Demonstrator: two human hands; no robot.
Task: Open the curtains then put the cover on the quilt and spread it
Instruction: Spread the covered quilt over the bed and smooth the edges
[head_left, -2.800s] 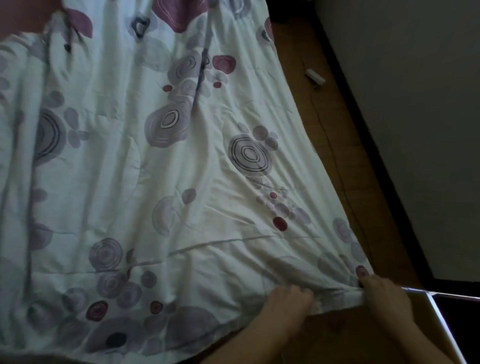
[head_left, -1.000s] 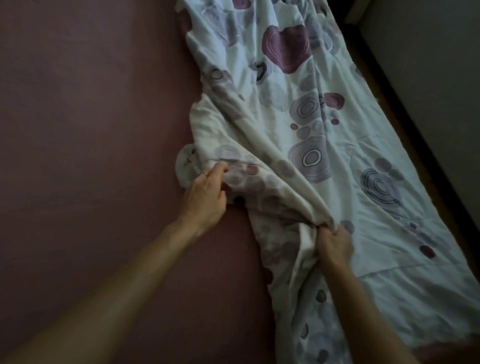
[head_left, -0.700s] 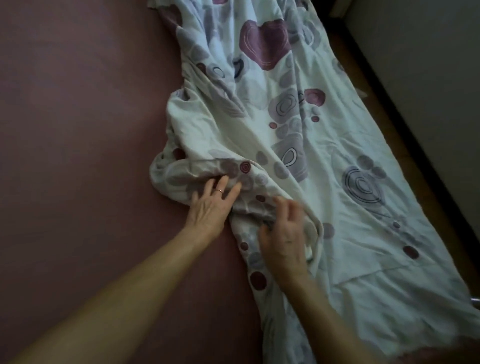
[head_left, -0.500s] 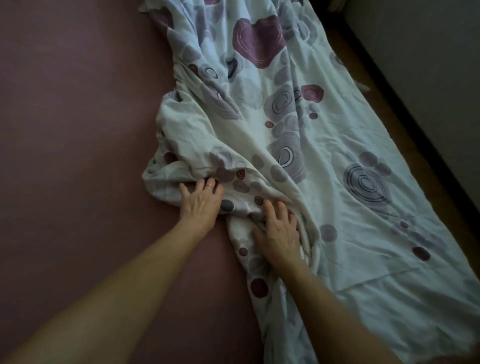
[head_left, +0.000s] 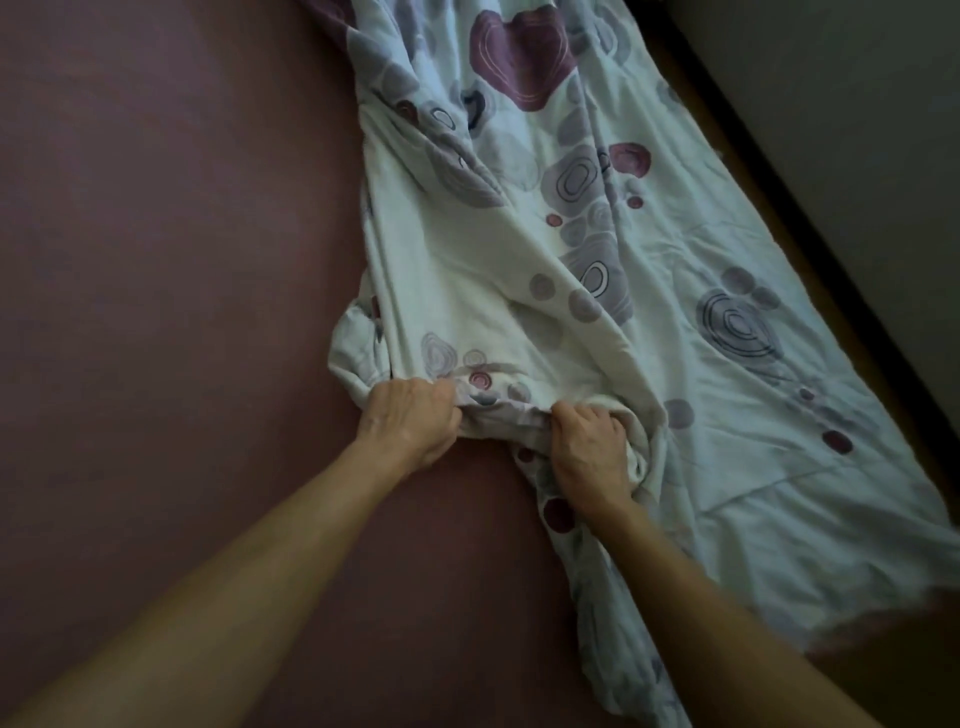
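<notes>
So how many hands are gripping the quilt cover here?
2. The left hand grips the quilt cover at its bunched left edge; the right hand grips the folds just beside it.

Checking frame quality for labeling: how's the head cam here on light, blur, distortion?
Head view: dim, flat light with a purplish cast and no glare; soft shadows in the folds of the quilt cover. Left hand and right hand, both gripping the bunched edge, look fairly sharp; the lower right corner is smeared. Wide-angle stretch splays the forearms; the dark baseboard runs diagonally.
</notes>
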